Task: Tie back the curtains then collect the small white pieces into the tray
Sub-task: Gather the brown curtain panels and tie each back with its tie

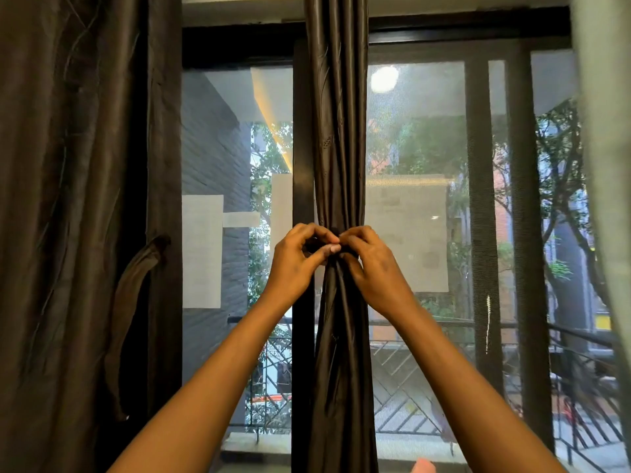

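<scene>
Tie at mid-frame was mostly hidden behind left hand (300, 257) & right hand (372, 264); knot not visible. Curtain (338, 131) cut off top & bottom. Pale blurred object (423, 466) at bottom edge, unidentifiable. Papers (406, 233) on glass too blurred to read.

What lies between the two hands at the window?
In the head view, the gathered dark curtain runs between the left hand and right hand, both pinching a dark tie at its waist.
</scene>
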